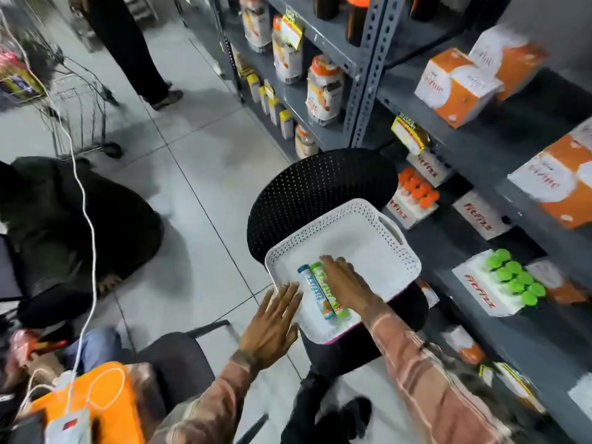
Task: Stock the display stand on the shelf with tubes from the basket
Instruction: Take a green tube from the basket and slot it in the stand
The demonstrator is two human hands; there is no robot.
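A white perforated basket (381, 232) rests on a black chair. Two tubes lie side by side in its near left corner: a blue tube (315, 293) and a green tube (330, 291). My right hand (347, 283) lies over the green tube, fingers spread on top of it; whether it grips the tube is unclear. My left hand (272, 318) is flat and open at the basket's near left rim, holding nothing. On the shelf to the right, a white display stand (477, 283) holds several green-capped tubes (515, 277). Farther back another stand (405, 209) holds orange-capped tubes (419, 189).
The grey metal shelving (365, 75) runs along the right, with orange and white boxes (455, 84) and jars (323, 88). A black perforated chair back (314, 193) rises behind the basket. A wire cart (80, 113) and a standing person's legs (134, 49) are up the aisle.
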